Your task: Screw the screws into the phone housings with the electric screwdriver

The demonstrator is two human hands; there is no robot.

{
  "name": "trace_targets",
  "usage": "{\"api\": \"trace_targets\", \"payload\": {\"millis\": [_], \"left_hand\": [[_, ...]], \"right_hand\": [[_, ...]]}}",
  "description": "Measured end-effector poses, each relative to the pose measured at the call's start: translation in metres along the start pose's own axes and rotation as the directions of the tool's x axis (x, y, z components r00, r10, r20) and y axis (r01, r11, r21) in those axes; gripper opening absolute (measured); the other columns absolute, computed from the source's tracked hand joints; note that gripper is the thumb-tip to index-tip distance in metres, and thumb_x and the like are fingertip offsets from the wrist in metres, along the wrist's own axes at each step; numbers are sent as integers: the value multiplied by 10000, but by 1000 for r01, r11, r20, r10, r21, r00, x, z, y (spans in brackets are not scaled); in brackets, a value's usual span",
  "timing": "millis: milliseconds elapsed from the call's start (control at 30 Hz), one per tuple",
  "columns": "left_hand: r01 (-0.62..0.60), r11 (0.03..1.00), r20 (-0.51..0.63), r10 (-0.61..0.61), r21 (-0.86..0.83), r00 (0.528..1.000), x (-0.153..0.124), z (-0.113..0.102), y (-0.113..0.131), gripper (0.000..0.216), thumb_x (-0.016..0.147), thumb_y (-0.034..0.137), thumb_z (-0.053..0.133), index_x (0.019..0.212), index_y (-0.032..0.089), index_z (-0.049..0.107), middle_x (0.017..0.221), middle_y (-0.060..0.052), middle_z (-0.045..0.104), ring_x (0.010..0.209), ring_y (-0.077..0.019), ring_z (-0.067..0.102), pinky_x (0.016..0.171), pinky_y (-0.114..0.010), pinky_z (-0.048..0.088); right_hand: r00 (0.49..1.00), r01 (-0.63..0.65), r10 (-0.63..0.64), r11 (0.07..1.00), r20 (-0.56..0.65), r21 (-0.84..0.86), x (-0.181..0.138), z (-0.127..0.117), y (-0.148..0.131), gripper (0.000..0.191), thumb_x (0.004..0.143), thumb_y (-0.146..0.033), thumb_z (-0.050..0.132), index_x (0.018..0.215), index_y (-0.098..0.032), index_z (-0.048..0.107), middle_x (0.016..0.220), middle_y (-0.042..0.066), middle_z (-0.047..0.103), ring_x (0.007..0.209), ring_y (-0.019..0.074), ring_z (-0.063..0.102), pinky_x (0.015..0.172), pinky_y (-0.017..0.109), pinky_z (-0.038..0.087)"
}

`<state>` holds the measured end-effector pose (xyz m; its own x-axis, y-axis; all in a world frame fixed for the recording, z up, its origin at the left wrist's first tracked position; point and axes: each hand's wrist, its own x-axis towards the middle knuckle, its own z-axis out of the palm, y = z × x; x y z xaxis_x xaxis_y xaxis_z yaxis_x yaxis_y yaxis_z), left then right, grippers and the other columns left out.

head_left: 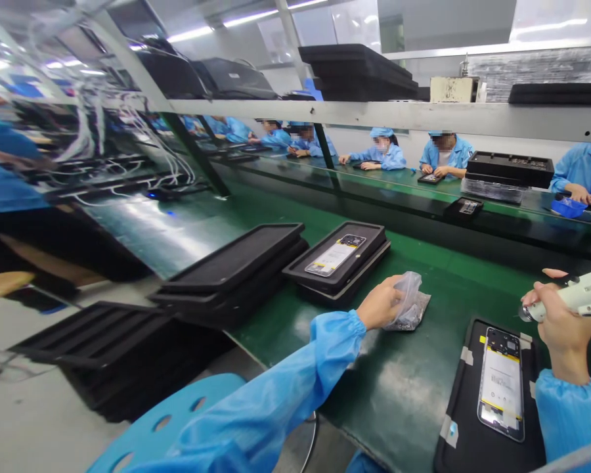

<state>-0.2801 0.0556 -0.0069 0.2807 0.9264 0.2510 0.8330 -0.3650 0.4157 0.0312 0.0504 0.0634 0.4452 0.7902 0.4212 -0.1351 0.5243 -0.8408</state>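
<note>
My left hand (380,303) is at a clear plastic bag (410,307) of small metal pieces, probably screws, on the green bench. Its fingers are closed at the bag's mouth and partly hidden by the film. My right hand (566,332) grips a pale electric screwdriver (588,293), its metal nose pointing left, raised above the bench. Below it, an opened phone (501,387) with its battery showing lies in a black foam tray (456,401) with bits of tape on its edges. The tip of the screwdriver is apart from the phone.
Another opened phone (335,255) lies on stacked black trays (320,279) beyond my left hand. More trays (231,263) stand further left, overhanging the bench edge. A blue stool (172,420) is below my left arm. Co-workers (384,154) sit across, behind a shelf beam (374,113).
</note>
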Motion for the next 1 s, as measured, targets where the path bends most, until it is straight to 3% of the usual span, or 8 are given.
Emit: {"api": "trace_targets", "payload": {"millis": [267, 400, 500, 567, 633, 767, 900, 1000], "left_hand": [[-77, 996, -17, 77, -44, 997, 0, -2, 1, 208, 835, 199, 520, 733, 146, 693, 1239, -103, 574, 1174, -232, 534, 1043, -335, 415], [-43, 998, -188, 32, -55, 982, -9, -17, 7, 163, 834, 193, 538, 790, 146, 688, 1315, -131, 518, 1188, -249, 528, 1046, -397, 411], [-101, 989, -480, 39, -105, 876, -19, -33, 32, 125, 831, 230, 597, 784, 158, 687, 1215, -123, 579, 1112, -243, 570, 984, -408, 451], [-201, 967, -588, 71, -158, 806, -24, -34, 58, 96, 823, 231, 630, 779, 166, 686, 1106, -99, 619, 1020, -212, 603, 920, -364, 485], [-303, 922, -566, 119, -242, 815, -24, -20, 85, 81, 817, 236, 656, 779, 171, 686, 1026, -78, 634, 938, -179, 620, 869, -315, 501], [-345, 844, -352, 202, -411, 914, -10, 41, 117, 90, 817, 244, 661, 793, 162, 688, 1002, -79, 641, 913, -175, 626, 843, -289, 501], [-307, 772, -214, 223, -557, 951, 2, 95, 119, 119, 838, 156, 580, 888, 141, 687, 1053, -100, 625, 970, -184, 614, 883, -297, 493], [-257, 716, -193, 171, -650, 966, 2, 109, 113, 117, 838, 160, 583, 875, 138, 693, 1030, -97, 620, 957, -182, 608, 887, -299, 492]], "right_hand": [[1000, -24, 23, 998, -21, -51, -4, -1, -9, 285, 617, -195, 722, 861, -149, 582, 477, -42, 549, 417, 161, 534, 429, 282, 474], [999, -34, 34, 999, -3, -19, -3, -1, -9, 290, 609, -191, 734, 845, -153, 569, 460, -50, 537, 407, 161, 522, 438, 294, 473], [999, -26, 26, 1000, 22, -12, -6, -1, -9, 312, 619, -191, 741, 881, -148, 577, 463, -51, 537, 417, 164, 523, 449, 298, 471], [998, -26, 26, 1000, 65, -3, -10, 0, -12, 360, 636, -193, 743, 952, -143, 579, 478, -53, 539, 433, 163, 528, 467, 302, 474], [991, -46, 42, 999, 127, 26, -16, 4, -15, 403, 654, -197, 744, 1013, -146, 569, 491, -60, 533, 444, 156, 525, 484, 302, 476], [970, -146, 124, 985, 209, 93, -28, 12, -14, 325, 671, -207, 745, 923, -166, 544, 493, -60, 522, 439, 136, 511, 495, 288, 468], [944, -221, 195, 973, 265, 73, -33, 15, 0, 320, 664, -230, 744, 877, -178, 511, 485, -69, 517, 425, 126, 510, 493, 277, 466], [934, -217, 207, 976, 292, 2, -34, 14, 14, 333, 684, -245, 730, 923, -176, 509, 493, -72, 520, 425, 142, 528, 453, 264, 456]]}}
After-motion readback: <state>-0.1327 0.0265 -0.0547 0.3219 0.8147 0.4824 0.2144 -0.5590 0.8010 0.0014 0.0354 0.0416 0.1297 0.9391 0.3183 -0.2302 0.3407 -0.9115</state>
